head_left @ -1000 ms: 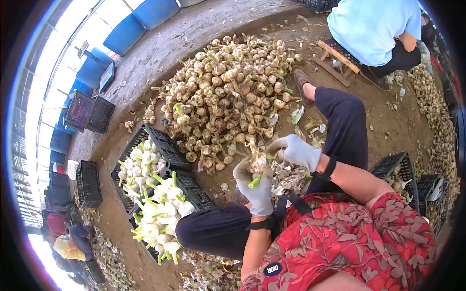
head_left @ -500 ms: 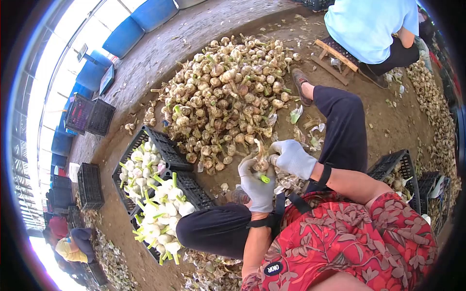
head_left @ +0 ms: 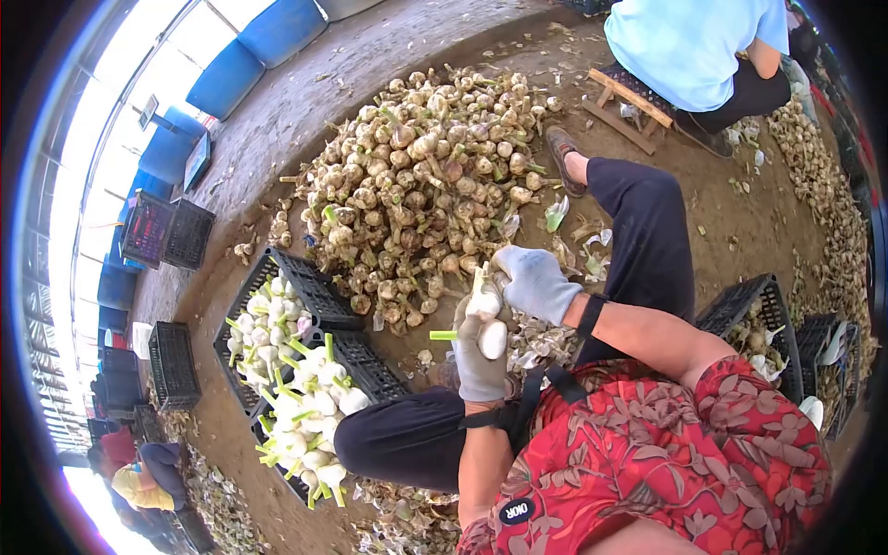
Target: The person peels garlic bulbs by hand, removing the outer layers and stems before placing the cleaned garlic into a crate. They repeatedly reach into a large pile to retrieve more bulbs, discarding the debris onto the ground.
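Note:
My left hand (head_left: 478, 359), in a grey glove, grips a garlic bulb (head_left: 487, 324) whose green stem sticks out to the left. My right hand (head_left: 534, 282), also gloved, pinches the top of the same bulb where the dry skin and roots are. Both hands hover between my knees, just in front of a big heap of unpeeled garlic (head_left: 421, 180) on the dirt floor. Loose husks (head_left: 546, 338) lie under my hands.
Two black crates (head_left: 314, 287) of peeled white garlic with green stems stand at my left. Another black crate (head_left: 749, 310) is at my right. A person in a light blue shirt (head_left: 694, 46) sits on a wooden stool beyond. Empty crates (head_left: 171, 231) stand far left.
Both hands have shifted slightly left and up with the bulb. The bulb has turned so its green stem now points left, and more white flesh shows.

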Tool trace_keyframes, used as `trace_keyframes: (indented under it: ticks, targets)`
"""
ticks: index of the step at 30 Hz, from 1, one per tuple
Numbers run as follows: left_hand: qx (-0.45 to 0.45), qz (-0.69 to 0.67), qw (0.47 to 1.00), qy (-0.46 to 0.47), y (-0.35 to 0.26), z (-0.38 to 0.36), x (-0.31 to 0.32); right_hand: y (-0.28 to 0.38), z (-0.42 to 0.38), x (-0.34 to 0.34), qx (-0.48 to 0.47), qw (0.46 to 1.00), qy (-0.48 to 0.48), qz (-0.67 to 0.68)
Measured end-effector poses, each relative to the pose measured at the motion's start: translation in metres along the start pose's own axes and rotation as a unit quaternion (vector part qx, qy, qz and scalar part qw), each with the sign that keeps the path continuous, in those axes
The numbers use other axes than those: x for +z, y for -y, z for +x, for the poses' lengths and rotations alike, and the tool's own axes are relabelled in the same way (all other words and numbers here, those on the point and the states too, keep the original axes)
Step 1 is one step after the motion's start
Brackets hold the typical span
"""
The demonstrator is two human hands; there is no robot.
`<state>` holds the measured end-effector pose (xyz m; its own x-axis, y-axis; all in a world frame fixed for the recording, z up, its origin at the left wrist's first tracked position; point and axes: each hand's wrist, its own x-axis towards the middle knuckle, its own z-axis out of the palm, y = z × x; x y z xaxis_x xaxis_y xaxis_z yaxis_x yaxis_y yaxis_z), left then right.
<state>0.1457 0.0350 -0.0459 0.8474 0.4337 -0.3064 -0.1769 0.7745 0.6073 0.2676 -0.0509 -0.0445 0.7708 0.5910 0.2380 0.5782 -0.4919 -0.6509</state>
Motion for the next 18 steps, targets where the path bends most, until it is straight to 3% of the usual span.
trace_keyframes:
  ticks: [1,5,7,9,12,15,16,18]
  targets:
    - [-0.011,0.018,0.999,0.042,0.002,0.005,-0.013,-0.001,0.001,-0.001,-0.01,1.0,-0.009,-0.003]
    - [-0.069,-0.057,0.996,-0.003,0.014,0.016,-0.027,-0.018,0.0,0.003,-0.016,1.0,0.013,0.007]
    - [-0.049,-0.027,0.998,-0.005,0.006,0.012,-0.016,-0.019,0.002,-0.007,0.08,0.956,0.138,0.248]
    - [-0.035,-0.01,0.999,0.014,0.006,0.012,-0.017,-0.015,0.003,-0.03,0.147,0.862,0.268,0.404]
    - [-0.037,-0.009,0.999,-0.011,0.005,0.012,-0.012,0.009,0.0,-0.045,0.237,0.835,0.278,0.412]
    - [0.054,0.098,0.993,-0.03,0.011,0.008,-0.008,-0.004,-0.007,-0.017,0.275,0.838,0.163,0.442]
    - [0.068,0.114,0.991,0.009,0.009,0.004,-0.009,-0.004,-0.008,-0.011,0.293,0.838,0.133,0.441]
    - [0.104,0.2,0.974,-0.035,0.014,0.002,0.002,0.001,-0.016,-0.006,0.186,0.928,0.085,0.312]
